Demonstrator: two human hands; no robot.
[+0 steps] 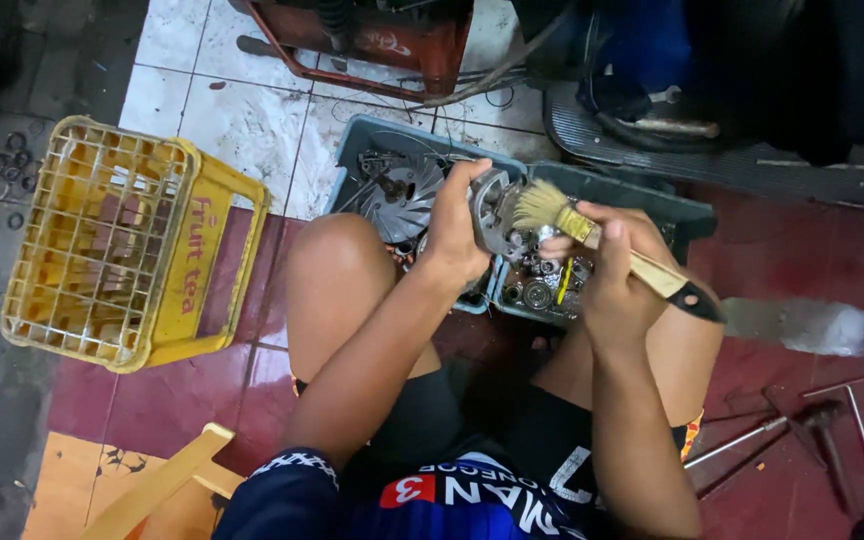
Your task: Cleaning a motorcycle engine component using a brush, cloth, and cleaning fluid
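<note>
My left hand (455, 228) grips a grey metal engine part (492, 212), holding it up over a dark plastic tray (620, 187). My right hand (607, 262) holds a paintbrush (592, 235) with a wooden handle and pale bristles; the bristles touch the metal part. Under my hands the tray holds a finned metal fan wheel (402, 195) and several small bearings and bits. My bare knees frame the tray on both sides.
A yellow plastic crate (117, 245) lies on its side at left. A red machine frame (372, 45) stands at the top. A plastic bottle (817, 327) and long metal tools (812, 425) lie on the red floor at right. A wooden stool edge (157, 485) shows bottom left.
</note>
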